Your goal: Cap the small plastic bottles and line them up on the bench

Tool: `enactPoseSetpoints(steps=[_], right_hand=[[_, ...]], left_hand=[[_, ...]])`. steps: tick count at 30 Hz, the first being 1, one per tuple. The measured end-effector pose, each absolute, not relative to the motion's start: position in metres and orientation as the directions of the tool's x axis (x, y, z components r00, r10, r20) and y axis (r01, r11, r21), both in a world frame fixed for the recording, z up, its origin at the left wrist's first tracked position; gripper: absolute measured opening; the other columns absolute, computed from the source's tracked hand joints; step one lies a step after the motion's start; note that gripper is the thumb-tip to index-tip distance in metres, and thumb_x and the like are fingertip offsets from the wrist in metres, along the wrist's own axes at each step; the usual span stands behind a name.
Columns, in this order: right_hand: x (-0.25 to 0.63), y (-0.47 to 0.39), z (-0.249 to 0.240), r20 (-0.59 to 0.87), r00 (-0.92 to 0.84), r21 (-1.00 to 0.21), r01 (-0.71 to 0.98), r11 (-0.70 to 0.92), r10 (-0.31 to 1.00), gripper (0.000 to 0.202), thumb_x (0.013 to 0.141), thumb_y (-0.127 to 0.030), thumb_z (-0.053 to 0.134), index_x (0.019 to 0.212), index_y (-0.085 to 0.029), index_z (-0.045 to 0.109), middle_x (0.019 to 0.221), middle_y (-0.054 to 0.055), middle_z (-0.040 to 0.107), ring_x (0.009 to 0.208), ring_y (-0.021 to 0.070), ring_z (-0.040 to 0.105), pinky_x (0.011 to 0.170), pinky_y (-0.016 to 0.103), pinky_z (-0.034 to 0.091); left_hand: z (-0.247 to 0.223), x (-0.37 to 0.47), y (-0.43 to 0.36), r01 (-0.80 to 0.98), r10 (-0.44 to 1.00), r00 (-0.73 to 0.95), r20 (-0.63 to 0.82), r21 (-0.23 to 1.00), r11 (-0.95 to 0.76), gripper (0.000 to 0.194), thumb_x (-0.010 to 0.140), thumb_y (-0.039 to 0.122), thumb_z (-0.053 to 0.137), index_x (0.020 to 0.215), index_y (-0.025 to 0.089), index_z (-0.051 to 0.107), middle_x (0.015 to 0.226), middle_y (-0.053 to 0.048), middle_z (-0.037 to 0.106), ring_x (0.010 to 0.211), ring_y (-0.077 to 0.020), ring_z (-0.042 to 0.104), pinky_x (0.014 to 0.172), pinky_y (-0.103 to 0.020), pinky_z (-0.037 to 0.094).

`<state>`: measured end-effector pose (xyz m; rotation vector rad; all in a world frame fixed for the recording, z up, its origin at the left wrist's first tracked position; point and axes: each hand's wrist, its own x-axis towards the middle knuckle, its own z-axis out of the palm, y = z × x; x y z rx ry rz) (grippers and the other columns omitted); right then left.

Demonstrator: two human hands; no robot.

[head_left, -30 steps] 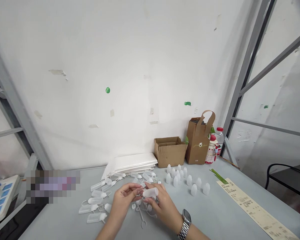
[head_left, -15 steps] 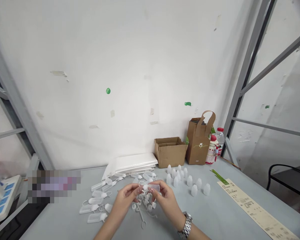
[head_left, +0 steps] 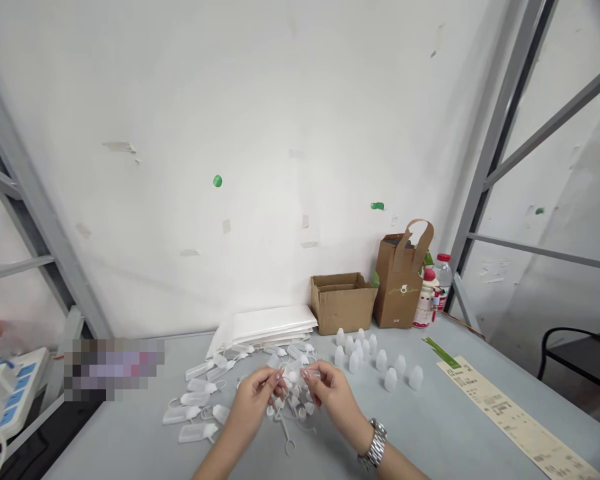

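My left hand (head_left: pixel 256 396) and my right hand (head_left: pixel 333 393) are close together over the middle of the table, both with fingers pinched. Between them is a small translucent squeeze bottle (head_left: pixel 316 375), gripped by my right fingertips and partly hidden by them. At its left end my left fingertips pinch a white cap (head_left: pixel 293 377); whether it sits fully on the bottle I cannot tell. Beneath the hands lies a pile of loose white caps with ring straps (head_left: pixel 286 437). Several capped squeeze bottles (head_left: pixel 195 433) lie flat to the left.
Several uncapped small bottles (head_left: pixel 391 380) stand upright on the right. Behind are white padded envelopes (head_left: pixel 275 321), an open cardboard box (head_left: pixel 345 313), a brown paper bag (head_left: pixel 399 297) and drink bottles (head_left: pixel 424 303). A printed paper strip (head_left: pixel 510 413) lies at right, a power strip (head_left: pixel 23 393) at far left.
My hands have shifted slightly apart, the right fingertips now covering more of the bottle. The whole view has moved a little; the things on the table stay put.
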<state>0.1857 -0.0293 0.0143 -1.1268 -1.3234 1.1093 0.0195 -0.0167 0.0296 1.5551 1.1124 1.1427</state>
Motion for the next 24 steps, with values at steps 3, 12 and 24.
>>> enactPoseSetpoints(steps=[3, 12, 24], right_hand=[[0.191, -0.027, 0.019, 0.138, 0.002, -0.990, 0.038, 0.138, 0.990, 0.047, 0.066, -0.064, 0.053, 0.065, -0.017, 0.049, 0.039, -0.009, 0.037, 0.037, 0.0063, 0.031, 0.040, 0.020, 0.027], [0.193, -0.026, 0.024, 0.123, -0.059, -0.992, -0.028, 0.122, 0.991, 0.046, 0.067, -0.063, 0.053, 0.062, -0.019, 0.044, 0.038, -0.008, 0.042, 0.034, 0.0061, 0.036, 0.039, 0.020, 0.028], [0.181, -0.033, 0.015, 0.055, -0.195, -0.997, 0.038, 0.064, 0.979, 0.047, 0.071, -0.066, 0.046, 0.058, -0.021, 0.040, 0.032, -0.011, 0.032, 0.028, 0.0049, 0.023, 0.033, 0.019, 0.017]], left_hand=[[0.029, 0.014, -0.012, 0.158, 0.972, 0.114, 0.204, 0.962, -0.220, 0.042, 0.068, 0.057, 0.052, 0.057, 0.018, 0.059, 0.055, -0.001, 0.057, 0.054, -0.0145, 0.054, 0.048, -0.023, 0.041], [0.020, 0.013, -0.017, 0.353, 0.950, 0.052, 0.307, 0.884, -0.305, 0.038, 0.067, 0.056, 0.056, 0.075, 0.020, 0.051, 0.065, 0.002, 0.054, 0.053, -0.0136, 0.052, 0.049, -0.025, 0.043], [0.013, 0.024, -0.030, 0.575, 0.781, 0.388, 0.489, 0.534, -0.620, 0.022, 0.086, 0.032, 0.036, 0.080, 0.022, 0.055, 0.076, -0.004, 0.060, 0.072, -0.0180, 0.056, 0.065, -0.028, 0.044]])
